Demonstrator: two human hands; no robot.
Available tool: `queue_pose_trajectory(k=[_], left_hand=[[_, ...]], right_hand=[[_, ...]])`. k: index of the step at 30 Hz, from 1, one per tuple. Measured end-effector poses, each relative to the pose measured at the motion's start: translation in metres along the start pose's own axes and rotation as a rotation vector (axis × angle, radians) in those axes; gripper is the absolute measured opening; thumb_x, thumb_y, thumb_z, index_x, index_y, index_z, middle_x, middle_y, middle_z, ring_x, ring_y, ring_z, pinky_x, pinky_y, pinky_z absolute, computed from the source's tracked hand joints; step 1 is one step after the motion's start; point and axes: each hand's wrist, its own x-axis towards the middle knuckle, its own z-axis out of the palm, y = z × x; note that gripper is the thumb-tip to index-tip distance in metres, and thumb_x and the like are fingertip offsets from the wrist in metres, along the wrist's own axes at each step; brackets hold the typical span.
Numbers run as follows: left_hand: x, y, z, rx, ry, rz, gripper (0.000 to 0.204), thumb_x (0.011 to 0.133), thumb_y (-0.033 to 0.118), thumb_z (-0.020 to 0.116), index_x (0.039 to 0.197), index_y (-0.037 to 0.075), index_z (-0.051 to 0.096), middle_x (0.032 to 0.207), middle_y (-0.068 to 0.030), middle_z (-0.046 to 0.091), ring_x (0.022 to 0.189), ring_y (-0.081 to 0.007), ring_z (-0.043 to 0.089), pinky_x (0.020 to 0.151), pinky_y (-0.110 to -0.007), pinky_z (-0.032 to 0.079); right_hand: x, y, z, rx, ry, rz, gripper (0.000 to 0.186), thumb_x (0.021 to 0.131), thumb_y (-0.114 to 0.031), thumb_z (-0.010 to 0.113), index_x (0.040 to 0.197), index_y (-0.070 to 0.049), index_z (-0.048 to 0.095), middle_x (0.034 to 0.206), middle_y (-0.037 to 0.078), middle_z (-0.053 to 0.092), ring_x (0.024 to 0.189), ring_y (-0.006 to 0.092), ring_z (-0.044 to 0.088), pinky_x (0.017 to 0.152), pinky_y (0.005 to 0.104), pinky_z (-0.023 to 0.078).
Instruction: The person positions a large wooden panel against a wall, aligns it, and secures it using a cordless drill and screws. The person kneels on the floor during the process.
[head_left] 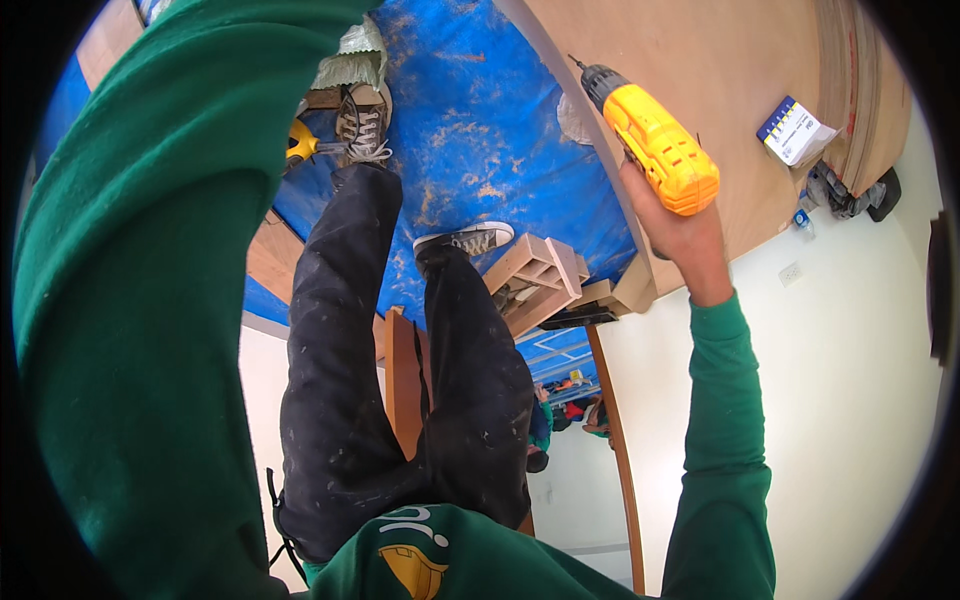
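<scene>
My right hand (668, 226) is wrapped round the grip of a yellow cordless drill (660, 148). The drill has a dark chuck with a thin bit, which points up and left over a light brown wooden panel (690, 50). My left arm (140, 260), in a green sleeve, reaches up past the top edge, so the left hand is out of sight. Beside my left shoe (362, 125) shows a yellow tool (302, 143) with a metal shaft, partly covered by the sleeve.
Dusty blue sheeting (450, 130) covers the floor. A wooden box with compartments (538, 285) stands near my right shoe (465, 240). A small white and blue carton (795, 132) lies on the panel by stacked boards (860, 100). Past a doorway, another person (540, 425) is partly visible.
</scene>
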Motion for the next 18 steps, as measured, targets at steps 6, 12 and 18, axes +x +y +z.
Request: queue_pose_trajectory(k=[6,12,18], left_hand=[[-0.002,-0.001,0.003,0.022,0.018,0.0,0.076,0.092,0.056,0.07,0.162,0.041,0.043,0.166,-0.0064,0.043,0.162,-0.035,0.027,0.124,-0.079,0.016],[-0.002,-0.001,0.004,0.026,0.029,0.005,0.077,0.092,0.057,0.07,0.162,0.041,0.043,0.165,-0.0053,0.043,0.161,-0.0345,0.028,0.122,-0.081,0.019],[-0.002,-0.001,0.0,0.027,-0.008,0.009,0.074,0.094,0.054,0.068,0.162,0.04,0.043,0.165,-0.0054,0.043,0.161,-0.0342,0.028,0.123,-0.081,0.019]], right_hand=[[-0.014,0.006,0.021,0.094,0.006,0.153,0.058,0.089,-0.024,0.088,0.129,0.004,0.055,0.117,0.017,0.07,0.104,0.024,0.073,0.09,0.0358,0.059],[-0.012,0.009,0.017,0.072,-0.015,0.138,0.061,0.088,-0.023,0.089,0.13,0.004,0.054,0.117,0.017,0.07,0.104,0.0252,0.073,0.09,0.0366,0.059],[-0.009,-0.004,0.014,-0.011,-0.005,-0.035,0.048,0.089,-0.016,0.086,0.125,0.003,0.061,0.11,0.016,0.074,0.098,0.0258,0.075,0.087,0.0357,0.059]])
